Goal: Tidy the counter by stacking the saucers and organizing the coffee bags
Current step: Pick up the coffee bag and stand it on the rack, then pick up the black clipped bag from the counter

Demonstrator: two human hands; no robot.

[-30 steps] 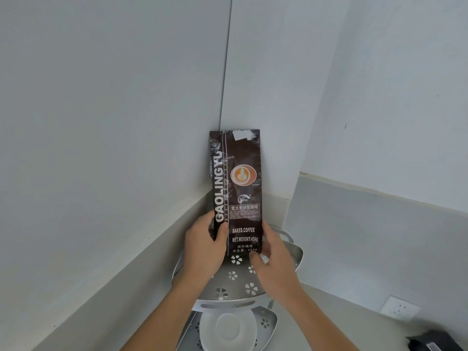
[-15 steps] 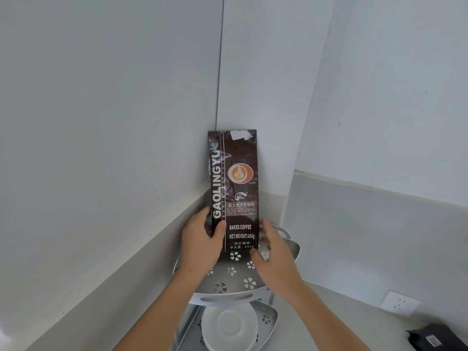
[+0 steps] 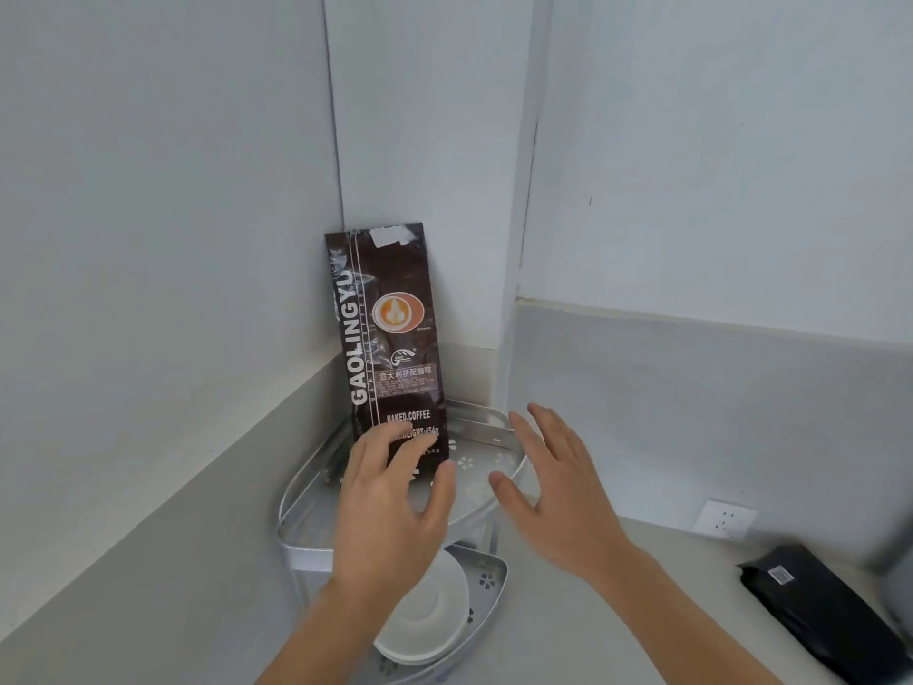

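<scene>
A dark brown coffee bag stands upright on the top tier of a metal corner shelf, leaning into the wall corner. My left hand hovers just in front of the bag's lower part, fingers spread, holding nothing. My right hand is open to the right of the bag, apart from it, over the shelf's right rim. White saucers sit stacked on the shelf's lower tier, partly hidden by my left forearm. A second, black coffee bag lies flat on the counter at the far right.
A grey counter runs along two walls meeting at the corner. A white wall socket sits low on the right wall, just left of the black bag.
Both hands have let go of the brown bag and drawn back toward me with fingers spread. The bag now stands on its own on the top tier.
</scene>
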